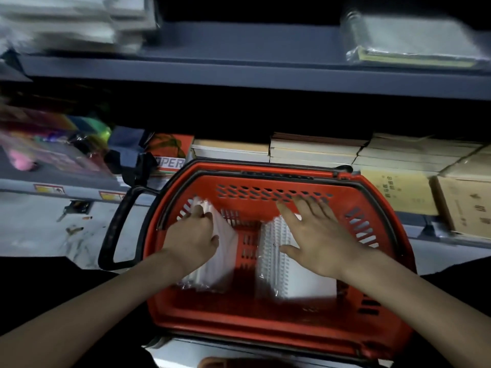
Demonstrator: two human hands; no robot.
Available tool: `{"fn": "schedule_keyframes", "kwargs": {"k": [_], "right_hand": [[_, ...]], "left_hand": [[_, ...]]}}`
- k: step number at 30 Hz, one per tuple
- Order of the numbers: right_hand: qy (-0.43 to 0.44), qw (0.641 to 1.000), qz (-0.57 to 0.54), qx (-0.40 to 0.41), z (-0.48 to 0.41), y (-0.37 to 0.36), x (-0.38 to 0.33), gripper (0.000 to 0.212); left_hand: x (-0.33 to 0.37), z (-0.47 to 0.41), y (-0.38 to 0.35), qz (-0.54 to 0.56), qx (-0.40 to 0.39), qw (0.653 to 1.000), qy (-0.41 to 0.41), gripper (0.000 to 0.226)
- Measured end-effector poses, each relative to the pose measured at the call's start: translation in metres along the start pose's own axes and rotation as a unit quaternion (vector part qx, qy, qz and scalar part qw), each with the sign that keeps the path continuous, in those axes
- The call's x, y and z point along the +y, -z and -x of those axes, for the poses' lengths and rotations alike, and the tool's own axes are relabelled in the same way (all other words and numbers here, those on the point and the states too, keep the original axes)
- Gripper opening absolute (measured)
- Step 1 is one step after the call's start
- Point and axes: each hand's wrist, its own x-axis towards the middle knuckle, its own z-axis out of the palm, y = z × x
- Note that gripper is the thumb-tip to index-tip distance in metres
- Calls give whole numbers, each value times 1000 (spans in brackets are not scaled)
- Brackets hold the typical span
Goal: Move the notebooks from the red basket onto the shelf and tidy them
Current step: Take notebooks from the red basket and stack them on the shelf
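Observation:
A red basket (265, 322) with black handles stands in front of the shelves. Inside it stand two stacks of white spiral notebooks in clear wrap. My left hand (192, 239) grips the left stack (225, 251), fingers curled over its upper edge. My right hand (316, 240) hovers with fingers spread over the right stack (276, 261); whether it touches is unclear. The grey shelf (239, 51) above has a bare stretch in the middle.
On the upper shelf lie white wrapped stacks (79, 22) at the left and a wrapped notebook pile (414, 41) at the right. The lower shelf holds paper stacks (313, 150), cardboard boxes (465, 203) and colourful packs (53, 144). Grey floor (39, 229) shows at the left.

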Motion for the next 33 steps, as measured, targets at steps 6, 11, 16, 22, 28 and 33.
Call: {"fn": "schedule_keyframes", "kwargs": {"k": [6,11,16,22,28,33], "right_hand": [[10,1000,5,-5,-4,-7,-4,86],[10,1000,-9,-23,-5,-7,-8,84],[-13,995,-88,-43,-8,-7,-7,84],[-87,917,-384,-62,-21,-12,-12,55],[-131,763,-628,-78,-19,-5,-26,57],[-204,675,-709,12,-14,-4,-39,43]], "left_hand": [[8,-1,-3,60,28,996,-63,58],[29,7,-22,118,-1,989,-91,83],[35,4,-24,225,-27,974,-19,47],[26,-5,3,268,-8,963,-37,22],[48,20,33,320,64,937,-126,30],[73,38,25,367,84,912,-164,27]]}}
